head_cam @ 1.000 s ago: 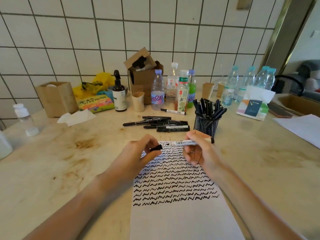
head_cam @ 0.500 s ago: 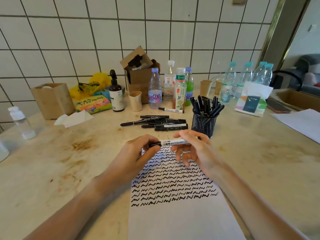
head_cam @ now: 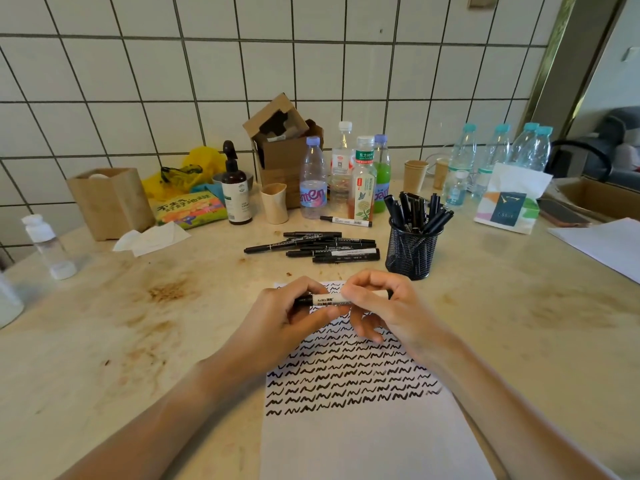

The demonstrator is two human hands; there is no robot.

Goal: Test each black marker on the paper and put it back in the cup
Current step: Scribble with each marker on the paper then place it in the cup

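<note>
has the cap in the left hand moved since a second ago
Yes. The left hand has carried the cap rightward, toward the mesh cup, onto the end of the white marker that the right hand holds.

**Lighting / image quality**

Bright, even, soft daylight; seemingly from upper right, where the doorway area washes out pale. Mild sheen on the white glazed wall tiles (head_cam: 311,64) and on the beige stained marble tabletop (head_cam: 104,323). Soft, short shadows under the black wire-mesh pen cup (head_cam: 412,252) and beneath both forearms. Strong wide-angle barrel distortion: grout lines bow, edges stretch. Centre sharp, squiggles on the white paper sheet (head_cam: 363,441) crisp; corners slightly smeared. No motion blur.
</note>
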